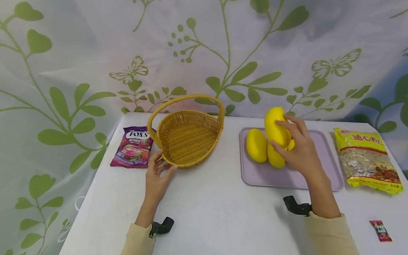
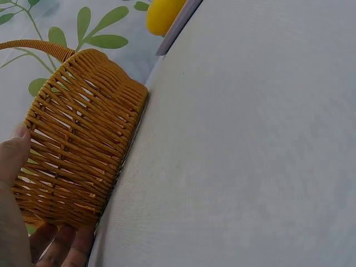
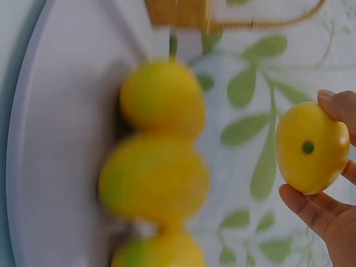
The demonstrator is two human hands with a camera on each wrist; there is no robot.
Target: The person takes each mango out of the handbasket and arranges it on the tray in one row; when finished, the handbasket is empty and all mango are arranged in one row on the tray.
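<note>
My right hand (image 1: 302,153) holds a yellow mango (image 1: 273,124) between thumb and fingers, raised above the lilac tray (image 1: 292,182). In the right wrist view the held mango (image 3: 308,147) shows a small green spot on its end, apart from the other mangoes. Three more lie on the tray: a left mango (image 1: 256,145), a middle mango (image 1: 275,159) and one mostly hidden behind my hand. My left hand (image 1: 156,183) grips the near left side of a brown wicker basket (image 2: 83,139), thumb by the rim and fingers low on its wall. No contents show in the basket.
Left of the basket lies a purple candy bag (image 1: 133,146). A yellow pasta bag (image 1: 368,161) is right of the tray, with a small red wrapped sweet (image 1: 381,230) nearer the front. The arched basket handle (image 1: 188,96) stands up before the leaf-patterned backdrop (image 1: 223,46).
</note>
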